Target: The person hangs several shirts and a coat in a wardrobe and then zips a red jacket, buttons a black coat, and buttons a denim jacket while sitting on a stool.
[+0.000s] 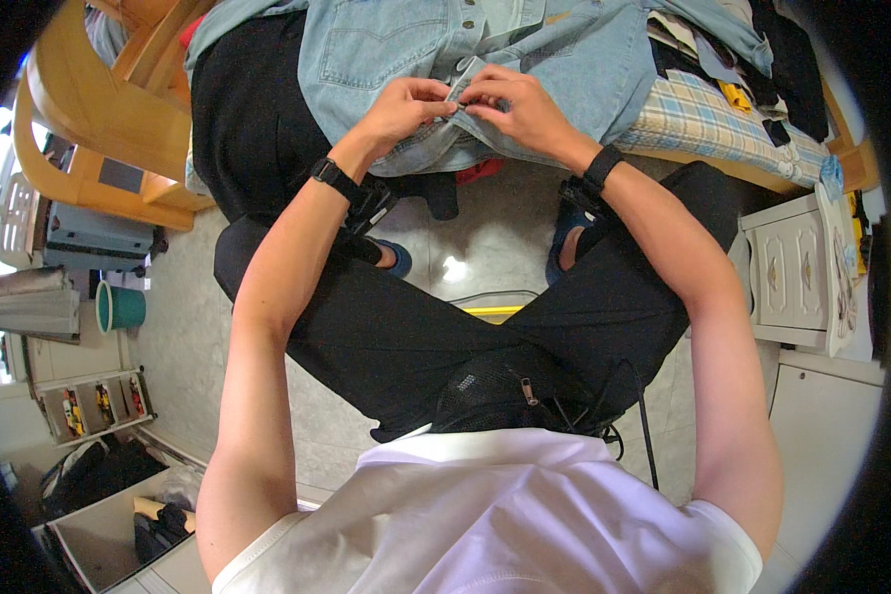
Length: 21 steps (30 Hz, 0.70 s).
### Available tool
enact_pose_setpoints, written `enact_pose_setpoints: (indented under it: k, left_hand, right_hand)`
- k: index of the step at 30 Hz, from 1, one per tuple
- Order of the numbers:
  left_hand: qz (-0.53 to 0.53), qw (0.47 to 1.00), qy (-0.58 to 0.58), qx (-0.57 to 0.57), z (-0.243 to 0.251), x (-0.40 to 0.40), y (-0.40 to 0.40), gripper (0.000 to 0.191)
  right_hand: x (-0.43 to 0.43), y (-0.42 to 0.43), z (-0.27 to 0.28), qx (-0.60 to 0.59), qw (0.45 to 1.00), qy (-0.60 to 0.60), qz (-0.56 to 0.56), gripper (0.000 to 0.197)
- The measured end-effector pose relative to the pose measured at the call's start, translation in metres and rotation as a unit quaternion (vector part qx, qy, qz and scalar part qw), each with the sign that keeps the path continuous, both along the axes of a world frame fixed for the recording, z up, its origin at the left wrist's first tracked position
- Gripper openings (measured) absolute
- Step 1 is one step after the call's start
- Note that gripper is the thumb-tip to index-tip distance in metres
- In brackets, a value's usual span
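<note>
A light blue denim shirt [386,44] is spread over the bed edge before me, its chest pocket and several dark buttons showing. My left hand [408,111] pinches the lower edge of the button placket between thumb and fingers. From the other side my right hand [516,104] grips the same placket, its fingertips close to the left ones. A folded end of the placket [469,68] sticks up between both hands. Whether a button lies under the fingertips is hidden. Dark bands circle both wrists.
Black cloth [252,96] lies left of the shirt. More clothes [720,59] lie on the checked bedding [683,111]. A wooden chair [96,96] stands at left, near a green bucket [122,307]. At right is a white cabinet [787,271]. A black cable [646,416] hangs beside my lap.
</note>
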<state>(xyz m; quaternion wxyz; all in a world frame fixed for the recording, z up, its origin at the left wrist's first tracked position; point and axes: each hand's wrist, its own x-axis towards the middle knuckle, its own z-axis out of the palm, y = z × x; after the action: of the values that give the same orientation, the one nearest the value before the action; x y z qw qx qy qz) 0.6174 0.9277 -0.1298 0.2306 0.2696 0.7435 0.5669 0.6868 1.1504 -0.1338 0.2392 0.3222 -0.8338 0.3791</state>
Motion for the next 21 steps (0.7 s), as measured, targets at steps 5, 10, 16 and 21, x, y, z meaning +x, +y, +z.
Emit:
enact_pose_setpoints:
  k: [5, 10, 16, 21]
  left_hand:
    - [-0.009, 0.999, -0.039, -0.028, 0.003, -0.004, -0.003, 0.018]
    - [-0.025, 0.999, -0.011, -0.037, 0.002, -0.006, -0.001, 0.017]
    - [-0.013, 0.996, 0.06, -0.063, -0.002, 0.003, -0.002, 0.014]
    - [-0.046, 0.954, 0.251, -0.157, -0.002, 0.012, -0.001, 0.018]
  right_hand:
    - [-0.006, 0.002, -0.003, -0.014, 0.998, -0.046, 0.027, 0.015]
    - [-0.012, 0.001, -0.009, -0.009, 0.998, -0.048, 0.038, 0.021]
    - [-0.011, -0.006, -0.009, -0.046, 0.995, -0.092, 0.003, 0.037]
    - [-0.015, -0.005, -0.006, 0.052, 0.997, -0.043, 0.033, 0.041]
